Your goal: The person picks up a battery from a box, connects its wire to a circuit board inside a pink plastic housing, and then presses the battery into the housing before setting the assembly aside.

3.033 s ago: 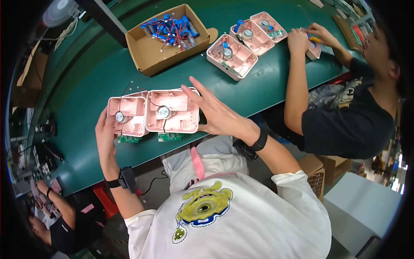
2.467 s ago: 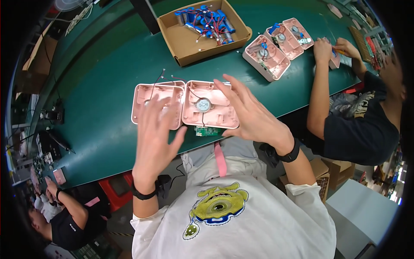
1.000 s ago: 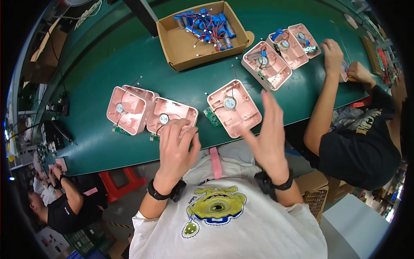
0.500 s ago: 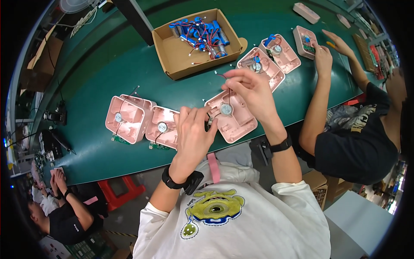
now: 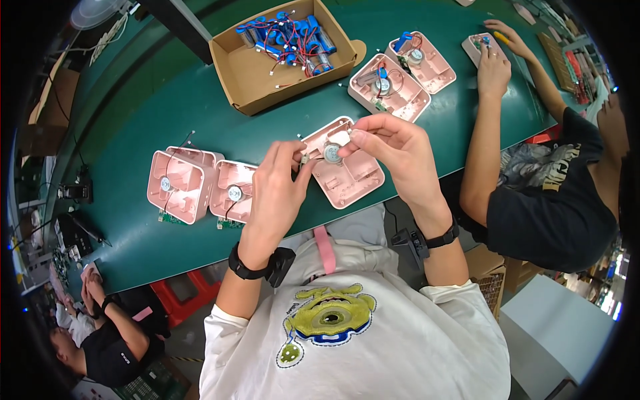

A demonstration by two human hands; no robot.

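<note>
In front of me, an open pink plastic housing lies on the green bench, a round silver speaker inside it. My left hand is at the housing's left edge, thumb and fingers pinched on a small circuit board, mostly covered by the fingertips. Over the far right corner, my right hand pinches a small white wire plug between thumb and forefinger. The wire behind the plug is largely hidden by that hand.
A cardboard box of blue battery cells with wires stands beyond the housing. More pink housings with speakers sit left, others at the far right. A co-worker's hands handle another at right. A second co-worker sits lower left.
My right hand has brought the plug down and nearer my left hand, over the speaker. My left hand keeps its pinch at the housing's edge. The whole view has shifted slightly.
</note>
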